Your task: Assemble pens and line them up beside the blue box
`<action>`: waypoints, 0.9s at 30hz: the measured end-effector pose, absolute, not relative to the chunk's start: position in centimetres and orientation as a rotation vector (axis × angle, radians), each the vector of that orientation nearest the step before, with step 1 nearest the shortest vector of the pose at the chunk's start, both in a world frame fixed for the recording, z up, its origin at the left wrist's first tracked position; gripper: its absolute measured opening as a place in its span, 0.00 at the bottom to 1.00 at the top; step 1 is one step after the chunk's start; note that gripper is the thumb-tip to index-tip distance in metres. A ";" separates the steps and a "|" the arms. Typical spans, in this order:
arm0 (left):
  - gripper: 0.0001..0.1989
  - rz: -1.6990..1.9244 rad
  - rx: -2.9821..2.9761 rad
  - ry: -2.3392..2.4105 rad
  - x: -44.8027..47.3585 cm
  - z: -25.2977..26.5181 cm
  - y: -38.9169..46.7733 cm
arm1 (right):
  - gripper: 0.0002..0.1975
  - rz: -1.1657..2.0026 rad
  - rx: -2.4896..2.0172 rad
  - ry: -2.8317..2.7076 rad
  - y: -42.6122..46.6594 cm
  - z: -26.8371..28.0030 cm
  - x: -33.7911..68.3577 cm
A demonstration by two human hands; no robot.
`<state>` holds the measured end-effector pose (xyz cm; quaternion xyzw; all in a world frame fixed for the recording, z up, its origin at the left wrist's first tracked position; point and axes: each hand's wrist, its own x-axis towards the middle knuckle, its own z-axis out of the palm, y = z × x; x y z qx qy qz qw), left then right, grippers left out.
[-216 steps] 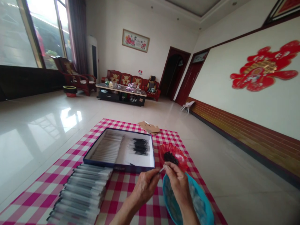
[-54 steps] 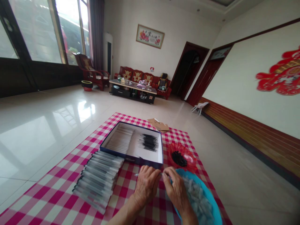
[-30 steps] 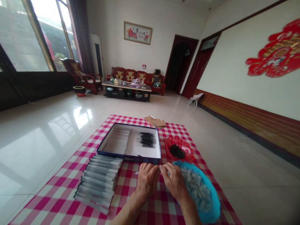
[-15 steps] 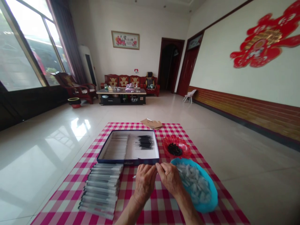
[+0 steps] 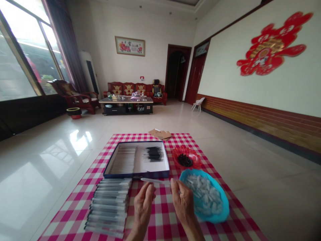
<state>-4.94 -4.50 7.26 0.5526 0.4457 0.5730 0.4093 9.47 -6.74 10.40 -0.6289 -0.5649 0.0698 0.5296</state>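
Note:
A slim translucent whitish pen (image 5: pixel 155 181) lies crosswise in front of me, its pointed end to the left. My right hand (image 5: pixel 182 197) pinches its right end between thumb and fingers. Just below the pen, my left hand (image 5: pixel 143 202) is closed with its thumb up against curled fingers; whether anything is inside is hidden. To the left, a stack of similar pens (image 5: pixel 107 204) with dark ends lies on the checked cloth. Beside my right hand stands a blue bowl (image 5: pixel 227 214) of clear, cap-like pieces (image 5: pixel 204 192).
Behind my hands is a shallow box (image 5: pixel 140 174) with clear tubes (image 5: pixel 124 159) and thin black-ended refills (image 5: pixel 154 154). A red bowl (image 5: pixel 197 160) holds small black parts (image 5: pixel 185 160). Cardboard pieces (image 5: pixel 162 134) lie at the table's far edge. A low table (image 5: pixel 126 103) and sofa stand across the room.
My hands have moved apart from being together, exposing the pen between them. The left hand has dropped down and left; the right keeps the pen's end. The view has shifted slightly.

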 end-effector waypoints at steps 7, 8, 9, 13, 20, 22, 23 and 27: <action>0.25 1.359 0.620 0.846 -4.5 6.3 -2.9 | 0.26 0.744 -1.430 -1.109 -8.0 6.5 5.7; 0.24 1.346 0.555 0.795 -4.4 6.3 -2.7 | 0.27 0.828 -1.407 -1.102 -8.0 5.9 5.3; 0.24 1.332 0.505 0.751 -4.2 6.2 -2.5 | 0.28 0.892 -1.386 -1.114 -8.0 5.3 5.0; 0.26 1.257 0.416 0.650 -3.8 6.0 -2.0 | 0.28 0.957 -1.356 -1.254 -8.0 4.1 4.4; 0.25 1.096 0.534 0.648 -4.7 4.9 -1.1 | 0.20 0.642 -1.479 -1.610 -8.6 4.6 4.4; 0.24 1.085 0.614 0.673 -4.8 4.4 -1.2 | 0.19 0.546 -1.525 -1.695 -8.8 5.5 4.8; 0.24 1.072 0.656 0.680 -4.8 4.2 -1.3 | 0.18 0.509 -1.541 -1.722 -8.9 6.2 5.2; 0.29 0.996 0.854 0.726 -4.3 3.6 -2.0 | 0.13 0.335 -1.558 -1.691 -8.5 9.3 8.9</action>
